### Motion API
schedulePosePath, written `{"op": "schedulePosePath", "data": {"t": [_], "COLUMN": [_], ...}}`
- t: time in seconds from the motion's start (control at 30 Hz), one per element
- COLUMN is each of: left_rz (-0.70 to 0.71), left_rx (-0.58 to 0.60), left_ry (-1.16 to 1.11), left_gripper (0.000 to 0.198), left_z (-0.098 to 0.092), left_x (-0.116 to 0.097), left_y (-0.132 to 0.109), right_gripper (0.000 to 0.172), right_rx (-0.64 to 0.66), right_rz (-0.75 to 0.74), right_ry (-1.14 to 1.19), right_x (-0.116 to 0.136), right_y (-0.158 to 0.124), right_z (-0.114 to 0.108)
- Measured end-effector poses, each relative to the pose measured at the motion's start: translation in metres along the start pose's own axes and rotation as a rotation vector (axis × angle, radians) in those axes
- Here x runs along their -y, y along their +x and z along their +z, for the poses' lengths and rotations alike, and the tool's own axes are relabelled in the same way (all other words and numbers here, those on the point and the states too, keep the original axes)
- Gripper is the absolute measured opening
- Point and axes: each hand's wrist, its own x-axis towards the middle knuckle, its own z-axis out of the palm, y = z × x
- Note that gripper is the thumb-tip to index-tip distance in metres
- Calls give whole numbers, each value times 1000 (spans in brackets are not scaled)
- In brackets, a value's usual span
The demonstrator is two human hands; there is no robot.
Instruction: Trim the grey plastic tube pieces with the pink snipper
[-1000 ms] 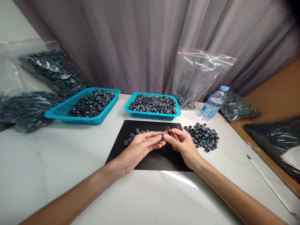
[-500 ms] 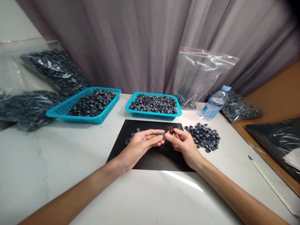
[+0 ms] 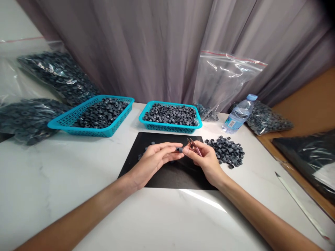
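Above the black mat (image 3: pixel 170 177), a small dark grey cylindrical piece (image 3: pixel 179 150) sits between the fingertips of both hands. My left hand (image 3: pixel 157 157) is closed lightly around its left side, with the fingers fairly straight. The thumb and fingertip of my right hand (image 3: pixel 202 153) meet the piece's right side. Pinkish tweezers (image 3: pixel 194 146) are tucked in that same hand, their pointed tips up and apart. A few more grey pieces (image 3: pixel 153 143) lie on the mat behind my left hand, partly hidden by it.
Two blue baskets (image 3: pixel 115 130) (image 3: pixel 170 129) of grey pieces stand behind the mat. A loose pile (image 3: pixel 230 151) lies right, near a water bottle (image 3: pixel 239 115). Filled plastic bags (image 3: pixel 31 118) (image 3: pixel 209 83) stand left and behind. A long pale strip (image 3: pixel 300 205) lies far right.
My left fingers have straightened and the left thumb has drawn back from the piece. The piece has turned, so its hole no longer shows. The tweezers stay in my right hand.
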Motion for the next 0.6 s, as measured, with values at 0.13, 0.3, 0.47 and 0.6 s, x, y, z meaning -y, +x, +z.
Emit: {"op": "schedulePosePath", "data": {"t": [0.13,0.3,0.47,0.6], "left_rz": [-9,-16,42,206], "left_rx": [-23,-35,-44,-39], "left_ry": [33,87,166,352], "left_gripper": [27,26,27,29], "left_z": [1,1,-5,-10], "left_x": [0,2,6,10], "left_y": [0,2,7,12], "right_gripper": [26,31,41,39], "right_rx": [11,-31,-16,-3], "right_rz": [-83,-75,-7,30], "right_ry": [-50,-110,-178,-132], "right_x": [1,-1,-3,-4], "right_y": [-1,-1,1,2], "right_z": [1,4,3,2]}}
